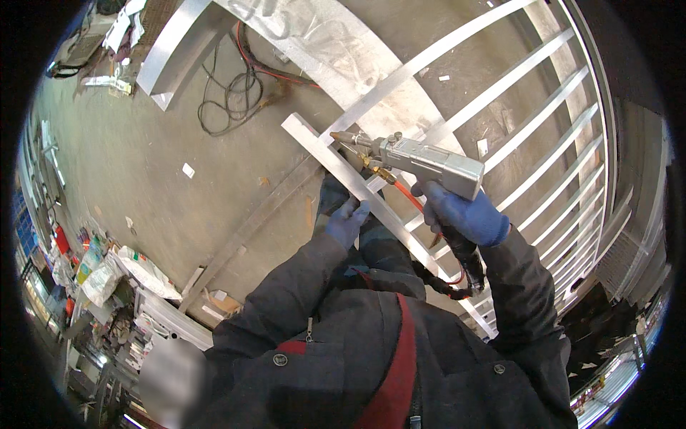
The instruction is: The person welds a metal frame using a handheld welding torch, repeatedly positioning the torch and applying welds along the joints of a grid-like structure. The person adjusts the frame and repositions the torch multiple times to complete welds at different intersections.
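Observation:
A welding gun (429, 163) with a boxy silver body is gripped in my gloved right hand (464, 214). Its nozzle points left, with the tip at the corner where the end bar meets the long rail of a pale metal railing (400, 223). From the view I cannot tell whether the tip touches the metal. An orange-red hose (409, 194) runs back from the gun beneath my right hand into a dark cable bundle (468, 279). My left hand (346, 224), in a blue glove, is beside the rail above my leg, fingers apart and reaching toward the rail's edge.
The railing's parallel bars (514, 118) spread to the right. A broad curved metal piece (343, 53) lies under its far end. Loose cable (232, 100) coils on the floor, near a bent metal channel (179, 46). Bags and clutter (107, 275) stand at left.

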{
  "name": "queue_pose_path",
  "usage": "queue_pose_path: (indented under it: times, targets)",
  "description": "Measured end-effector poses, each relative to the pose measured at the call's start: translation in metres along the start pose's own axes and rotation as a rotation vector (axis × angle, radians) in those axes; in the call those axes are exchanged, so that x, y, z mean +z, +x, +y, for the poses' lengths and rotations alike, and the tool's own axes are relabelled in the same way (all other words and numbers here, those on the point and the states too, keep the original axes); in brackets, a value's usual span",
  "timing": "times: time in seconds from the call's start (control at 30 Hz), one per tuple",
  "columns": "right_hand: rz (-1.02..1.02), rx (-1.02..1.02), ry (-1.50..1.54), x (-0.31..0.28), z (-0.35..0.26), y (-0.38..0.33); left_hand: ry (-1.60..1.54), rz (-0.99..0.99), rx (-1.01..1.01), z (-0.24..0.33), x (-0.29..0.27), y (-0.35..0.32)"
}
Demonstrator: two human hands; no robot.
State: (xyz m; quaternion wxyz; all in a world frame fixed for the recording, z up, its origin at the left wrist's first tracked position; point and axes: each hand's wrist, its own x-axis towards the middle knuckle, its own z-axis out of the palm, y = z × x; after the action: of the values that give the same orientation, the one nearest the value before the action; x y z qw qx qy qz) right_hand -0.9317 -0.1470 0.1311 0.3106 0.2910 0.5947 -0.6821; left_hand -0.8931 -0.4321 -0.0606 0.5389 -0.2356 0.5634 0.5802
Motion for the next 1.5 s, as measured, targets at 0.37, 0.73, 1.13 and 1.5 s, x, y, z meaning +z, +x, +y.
queue_pose_path:
  times: [0.37, 0.73, 1.13, 1.5]
  targets:
    - [-0.030, 0.066, -0.040, 0.004, 0.008, 0.035, -0.021, -0.054, 0.003, 0.011, -0.002, -0.003]
    - [-0.033, 0.136, -0.005, 0.006, 0.001, 0.039, 0.084, -0.104, 0.086, 0.012, -0.007, -0.003]
    - [-0.036, 0.076, -0.060, 0.000, 0.010, 0.043, 0.084, -0.090, 0.118, 0.007, -0.009, 0.000]
    - [-0.042, 0.139, -0.054, 0.005, -0.001, 0.041, 0.153, -0.177, 0.058, 0.060, -0.001, -0.030]
